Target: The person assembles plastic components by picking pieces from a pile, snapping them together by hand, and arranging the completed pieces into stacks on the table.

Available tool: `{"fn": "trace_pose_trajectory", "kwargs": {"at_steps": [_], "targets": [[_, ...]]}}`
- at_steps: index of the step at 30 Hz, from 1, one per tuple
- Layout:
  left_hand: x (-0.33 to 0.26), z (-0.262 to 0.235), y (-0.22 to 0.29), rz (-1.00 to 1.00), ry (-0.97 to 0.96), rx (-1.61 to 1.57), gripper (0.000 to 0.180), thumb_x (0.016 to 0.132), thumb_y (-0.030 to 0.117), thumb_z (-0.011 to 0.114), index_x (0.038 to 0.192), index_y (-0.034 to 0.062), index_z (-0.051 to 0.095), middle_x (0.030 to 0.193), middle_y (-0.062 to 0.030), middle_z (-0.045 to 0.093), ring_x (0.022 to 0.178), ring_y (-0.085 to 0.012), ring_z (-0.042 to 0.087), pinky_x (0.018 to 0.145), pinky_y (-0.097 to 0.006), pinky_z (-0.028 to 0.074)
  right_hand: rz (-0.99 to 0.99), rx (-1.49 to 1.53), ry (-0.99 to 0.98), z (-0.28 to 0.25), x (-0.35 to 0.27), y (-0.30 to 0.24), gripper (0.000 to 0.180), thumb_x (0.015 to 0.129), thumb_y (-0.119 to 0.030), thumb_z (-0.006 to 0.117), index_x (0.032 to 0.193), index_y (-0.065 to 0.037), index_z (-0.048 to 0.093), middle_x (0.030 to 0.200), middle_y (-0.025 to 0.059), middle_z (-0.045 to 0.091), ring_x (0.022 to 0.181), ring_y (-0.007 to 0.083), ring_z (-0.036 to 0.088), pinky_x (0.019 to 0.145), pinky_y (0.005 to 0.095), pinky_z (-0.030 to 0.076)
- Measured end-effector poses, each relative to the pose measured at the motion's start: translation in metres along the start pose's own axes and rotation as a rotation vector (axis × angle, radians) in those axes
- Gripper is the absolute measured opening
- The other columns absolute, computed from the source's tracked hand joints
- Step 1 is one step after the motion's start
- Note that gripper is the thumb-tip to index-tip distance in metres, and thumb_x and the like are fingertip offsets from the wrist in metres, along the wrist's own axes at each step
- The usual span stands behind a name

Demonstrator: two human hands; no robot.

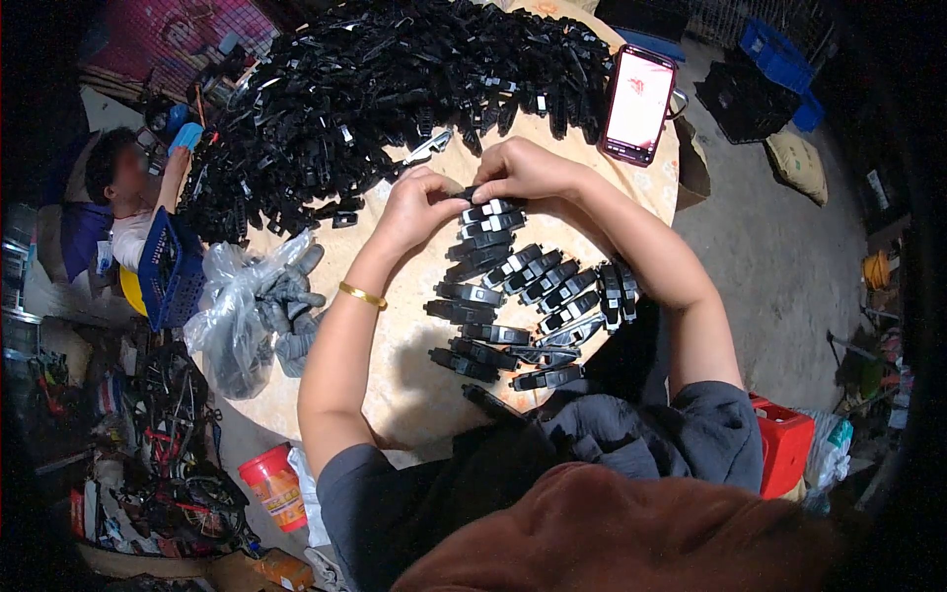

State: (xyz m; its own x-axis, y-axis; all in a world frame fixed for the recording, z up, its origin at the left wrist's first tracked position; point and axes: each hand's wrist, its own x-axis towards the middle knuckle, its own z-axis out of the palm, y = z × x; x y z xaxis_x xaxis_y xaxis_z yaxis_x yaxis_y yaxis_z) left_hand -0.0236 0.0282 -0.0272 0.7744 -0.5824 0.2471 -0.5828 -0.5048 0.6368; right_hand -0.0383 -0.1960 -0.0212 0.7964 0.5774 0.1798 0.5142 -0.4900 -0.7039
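Observation:
My left hand [421, 209] and my right hand [521, 170] meet over the table, with thumbs and fingers pinched on a small black plastic part [470, 193]. The fingers cover most of that part, so its full shape is hidden. Just below the hands, similar black parts lie side by side in a curved row [485, 240]. Some of them show a white or shiny face. More short rows of these parts [557, 281] lie to the right and nearer to me. Beyond my hands spreads a large heap of loose black plastic parts [365, 89].
A phone with a lit screen [639, 104] stands at the table's right edge. On the left are a clear plastic bag [232, 326], grey gloves [291, 296] and a blue basket [170, 281], with another person [133, 187] behind. A red bucket [274, 483] stands on the floor.

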Motion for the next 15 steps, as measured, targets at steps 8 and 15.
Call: {"fn": "trace_pose_trajectory", "kwargs": {"at_steps": [8,15], "targets": [[0.004,0.005,-0.017,0.184,0.357,0.509,0.028,0.076,0.014,0.071,0.103,0.0061,0.066,0.101,-0.0123,0.060,0.101,-0.0310,0.052,0.089,-0.039,0.043,0.123,-0.419,0.636,-0.015,0.004,0.024,0.022,0.083,-0.019,0.063,0.099,-0.005,0.070,0.098,0.0114,0.066,0.094,0.0307,0.059,0.082,0.0392,0.048],[0.003,0.003,-0.017,0.173,0.316,0.413,0.024,0.077,0.009,0.067,0.101,0.0071,0.066,0.089,-0.0093,0.062,0.090,-0.0289,0.054,0.081,-0.039,0.042,-0.054,-0.665,0.605,0.006,0.018,0.039,0.036,0.083,-0.019,0.060,0.117,-0.006,0.060,0.118,0.0095,0.059,0.108,0.0299,0.052,0.086,0.0421,0.046]]}}
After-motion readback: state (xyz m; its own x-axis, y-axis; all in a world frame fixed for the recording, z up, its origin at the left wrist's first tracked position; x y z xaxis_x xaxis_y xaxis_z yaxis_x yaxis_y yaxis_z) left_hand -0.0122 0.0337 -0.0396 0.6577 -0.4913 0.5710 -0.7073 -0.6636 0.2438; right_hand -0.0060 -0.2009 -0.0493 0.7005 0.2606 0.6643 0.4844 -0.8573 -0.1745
